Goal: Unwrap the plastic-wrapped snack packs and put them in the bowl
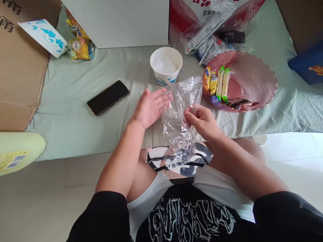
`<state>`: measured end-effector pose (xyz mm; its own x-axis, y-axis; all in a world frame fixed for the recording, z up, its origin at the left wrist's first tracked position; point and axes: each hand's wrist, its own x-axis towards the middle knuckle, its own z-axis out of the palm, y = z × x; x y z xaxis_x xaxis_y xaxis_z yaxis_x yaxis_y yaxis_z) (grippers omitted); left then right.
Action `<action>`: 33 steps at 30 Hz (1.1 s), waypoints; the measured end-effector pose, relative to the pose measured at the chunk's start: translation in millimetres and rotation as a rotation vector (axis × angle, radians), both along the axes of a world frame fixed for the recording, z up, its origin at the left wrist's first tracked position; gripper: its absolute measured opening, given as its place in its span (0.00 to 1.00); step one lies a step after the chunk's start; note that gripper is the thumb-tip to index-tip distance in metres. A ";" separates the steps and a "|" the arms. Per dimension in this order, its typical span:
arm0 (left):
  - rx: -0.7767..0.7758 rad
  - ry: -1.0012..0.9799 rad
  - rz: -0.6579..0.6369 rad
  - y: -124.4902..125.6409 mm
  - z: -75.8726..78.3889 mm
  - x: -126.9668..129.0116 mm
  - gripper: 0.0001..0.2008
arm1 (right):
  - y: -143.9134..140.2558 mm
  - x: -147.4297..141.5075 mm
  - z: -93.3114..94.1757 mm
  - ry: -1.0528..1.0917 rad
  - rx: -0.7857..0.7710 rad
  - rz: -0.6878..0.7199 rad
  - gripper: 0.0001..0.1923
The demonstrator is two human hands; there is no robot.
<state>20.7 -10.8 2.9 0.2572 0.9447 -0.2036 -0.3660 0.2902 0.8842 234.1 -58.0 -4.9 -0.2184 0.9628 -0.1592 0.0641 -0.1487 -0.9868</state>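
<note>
Clear plastic bag (180, 114) is hanging crumpled at frame centre, held up over the person's lap in front of the bed edge. Right hand (202, 121) is pinching the bag's right edge between thumb and curled fingers, closed on the film. Left hand (151, 107) is lying open and flat, fingers extended, with the fingertips touching the bag's left side; it is not gripping anything.

White paper bowl (166, 66) is standing at 12 o'clock from the bag, near it, with clear plastic inside. Pink scalloped plate (249, 79) is sitting at 2 o'clock, just beside the bag's upper corner, and is holding wrapped snacks (218, 83) along its left side. Black phone (108, 97) is lying face up at 9 o'clock, well apart from the left hand. Yellow snack packets (80, 47) are resting at 10 o'clock, beside a cardboard box (20, 64). Pale green sheet (70, 127) is covering the surface beneath all items.
</note>
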 end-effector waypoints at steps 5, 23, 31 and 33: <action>-0.096 0.191 -0.226 -13.8 -4.6 8.3 0.27 | 2.0 -2.6 0.3 -0.012 0.063 -0.079 0.15; 0.161 0.085 -0.029 -7.0 1.8 -2.5 0.08 | 3.2 9.0 7.5 0.197 0.024 -0.076 0.08; 0.418 0.304 0.036 -5.0 -8.8 -6.2 0.15 | 5.5 6.3 -5.6 0.276 0.043 -0.169 0.31; 0.418 0.248 0.068 -4.2 -11.5 -7.3 0.13 | 5.3 6.0 -8.8 0.275 -0.012 -0.123 0.39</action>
